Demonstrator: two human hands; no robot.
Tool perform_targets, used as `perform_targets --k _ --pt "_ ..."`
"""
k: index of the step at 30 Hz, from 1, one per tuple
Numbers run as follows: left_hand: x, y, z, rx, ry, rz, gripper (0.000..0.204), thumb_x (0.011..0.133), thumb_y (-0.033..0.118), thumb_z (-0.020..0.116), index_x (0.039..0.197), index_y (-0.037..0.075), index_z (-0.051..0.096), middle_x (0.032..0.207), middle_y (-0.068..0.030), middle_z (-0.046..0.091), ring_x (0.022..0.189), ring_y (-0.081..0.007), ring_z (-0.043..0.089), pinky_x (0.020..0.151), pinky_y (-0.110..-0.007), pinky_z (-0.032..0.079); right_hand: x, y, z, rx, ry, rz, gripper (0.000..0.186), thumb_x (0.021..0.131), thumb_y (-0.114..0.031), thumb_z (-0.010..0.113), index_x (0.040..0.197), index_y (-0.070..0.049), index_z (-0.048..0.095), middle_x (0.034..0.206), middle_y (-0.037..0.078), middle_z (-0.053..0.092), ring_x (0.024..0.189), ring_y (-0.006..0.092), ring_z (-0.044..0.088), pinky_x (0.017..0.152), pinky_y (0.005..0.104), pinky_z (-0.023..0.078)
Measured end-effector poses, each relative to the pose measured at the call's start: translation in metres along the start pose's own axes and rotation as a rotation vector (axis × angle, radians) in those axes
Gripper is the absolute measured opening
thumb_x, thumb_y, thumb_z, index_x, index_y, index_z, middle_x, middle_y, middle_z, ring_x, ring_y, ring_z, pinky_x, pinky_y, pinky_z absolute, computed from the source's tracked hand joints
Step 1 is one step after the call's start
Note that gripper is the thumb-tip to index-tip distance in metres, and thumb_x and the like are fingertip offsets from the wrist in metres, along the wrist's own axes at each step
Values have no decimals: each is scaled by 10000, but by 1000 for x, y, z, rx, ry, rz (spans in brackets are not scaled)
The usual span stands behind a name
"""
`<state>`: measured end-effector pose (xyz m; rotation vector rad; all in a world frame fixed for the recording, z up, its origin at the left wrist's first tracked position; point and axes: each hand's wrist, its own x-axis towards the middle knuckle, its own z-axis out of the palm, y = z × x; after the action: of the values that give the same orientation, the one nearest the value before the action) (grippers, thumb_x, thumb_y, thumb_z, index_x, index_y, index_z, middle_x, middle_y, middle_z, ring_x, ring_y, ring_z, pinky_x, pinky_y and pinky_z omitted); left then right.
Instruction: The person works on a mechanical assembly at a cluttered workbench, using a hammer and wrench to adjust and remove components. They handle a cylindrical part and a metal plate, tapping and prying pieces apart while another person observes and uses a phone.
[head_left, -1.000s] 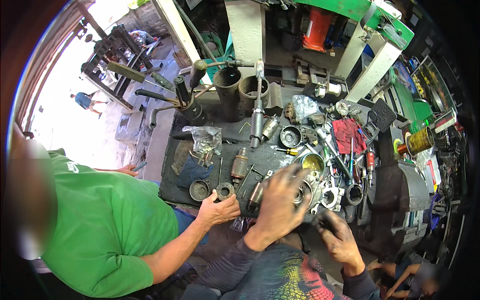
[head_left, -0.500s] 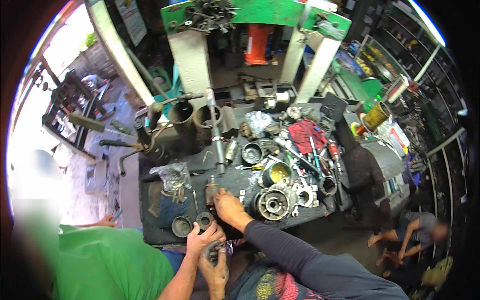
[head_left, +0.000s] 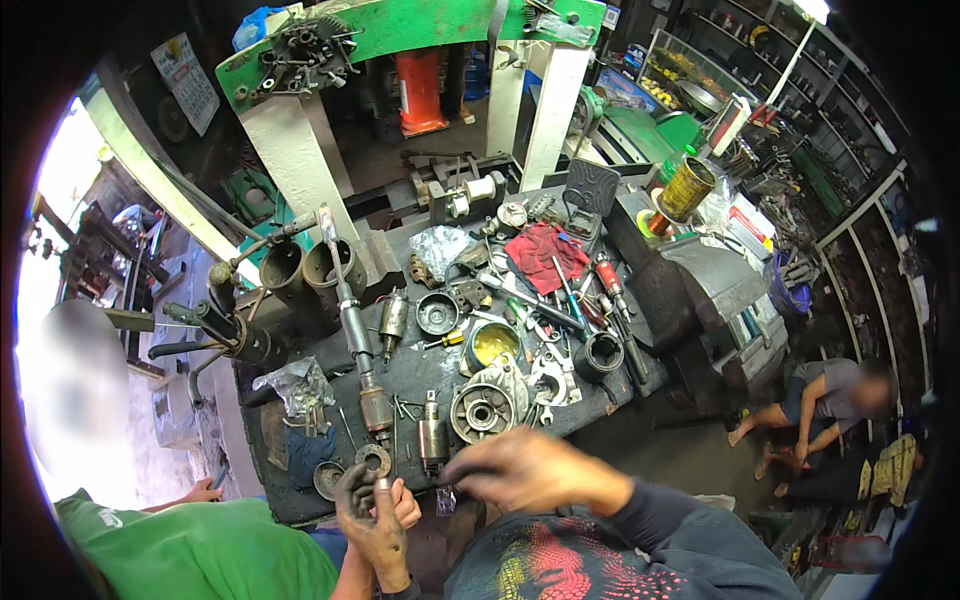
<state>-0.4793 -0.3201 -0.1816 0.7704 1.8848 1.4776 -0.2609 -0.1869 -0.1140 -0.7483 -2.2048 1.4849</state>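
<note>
In the lower middle, my left hand (head_left: 376, 535) is raised at the bench's near edge, with blackened fingers curled toward the thumb. Whatever it grips, if anything, I cannot make out. A co-worker's hand (head_left: 406, 508) is close behind it. Just above my fingertips lies a dark metal ring (head_left: 373, 461). My right hand (head_left: 545, 472), somewhat blurred, hovers over the near edge with fingers stretched out and nothing visible in them. Nearest it stands a metal cylinder with a shaft (head_left: 432, 440). A brownish armature-like part (head_left: 376, 410) lies to its left.
The co-worker in green (head_left: 200, 550) stands close at left. On the dark bench are a round metal housing (head_left: 485, 412), a can with yellow contents (head_left: 494, 345), a red cloth (head_left: 545, 257) and several tools. Tall metal cylinders (head_left: 290, 270) stand behind. Another person (head_left: 835, 400) sits at right.
My right hand has come off the bench parts and moved right and nearer, uncovering the cylinder with a shaft. My left hand is higher, before the co-worker's hand. The whole view has shifted.
</note>
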Motion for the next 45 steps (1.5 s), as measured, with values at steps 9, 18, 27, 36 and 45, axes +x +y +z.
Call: perform_targets --k 9,18,27,36,45 --pt "6 35 122 620 -333 432 1145 666 443 942 1544 -20 372 1537 -295 425 1427 -463 420 1192 -513 364 31 231 -194 -1019 241 808 492 879 -390 779 1222 -45 707 1163 223 742 1096 398 716 935 501 575" --pt "37 26 127 501 -382 385 1052 503 295 1016 1404 29 543 1424 -175 592 1349 -352 564 1182 -430 431 40 273 -204 -1078 165 694 324 868 -266 719 1116 -59 735 1107 196 764 1058 368 742 891 477 595" --pt "25 29 129 499 -312 353 1018 533 291 1007 1404 39 544 1440 -186 581 1340 -361 572 1155 -428 450 32 271 -191 -1048 279 709 513 833 -444 808 1128 -33 725 1173 201 746 1100 380 716 944 489 566" --pt "12 3 91 152 -359 267 1304 636 352 1011 1631 55 223 1572 -264 405 1468 -375 425 1209 -466 386 34 287 -200 -898 405 829 702 762 -532 858 1184 12 722 1277 241 703 1203 363 683 1013 453 547" --pt "-44 -53 3 113 -142 -171 606 870 267 857 1380 41 621 1161 -108 722 1031 -196 699 915 -348 571 17 322 -217 -710 849 470 544 886 -454 773 1131 23 684 1062 202 742 989 375 717 901 465 552"
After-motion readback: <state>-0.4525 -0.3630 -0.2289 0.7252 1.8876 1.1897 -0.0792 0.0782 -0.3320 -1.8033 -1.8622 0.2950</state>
